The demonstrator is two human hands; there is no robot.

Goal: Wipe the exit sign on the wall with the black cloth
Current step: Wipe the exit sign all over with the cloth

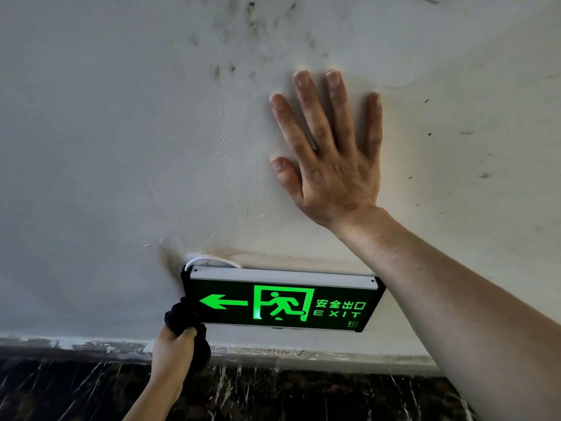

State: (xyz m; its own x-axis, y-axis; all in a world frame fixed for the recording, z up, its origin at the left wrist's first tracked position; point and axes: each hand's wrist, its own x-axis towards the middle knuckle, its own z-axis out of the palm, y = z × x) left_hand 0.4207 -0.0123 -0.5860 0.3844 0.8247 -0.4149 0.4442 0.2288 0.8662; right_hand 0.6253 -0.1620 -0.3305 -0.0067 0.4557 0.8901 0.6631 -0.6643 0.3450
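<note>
The exit sign is a black box with a lit green arrow, a running figure and the word EXIT, mounted low on a white wall. My left hand grips a bunched black cloth, which presses against the sign's lower left corner. My right hand lies flat on the wall above the sign, fingers spread, holding nothing. My right forearm crosses in front of the sign's right end.
The white wall carries dark smudges near the top and a brownish stain by the sign's upper left corner, where a white cable loops out. A dark marble baseboard runs below the wall.
</note>
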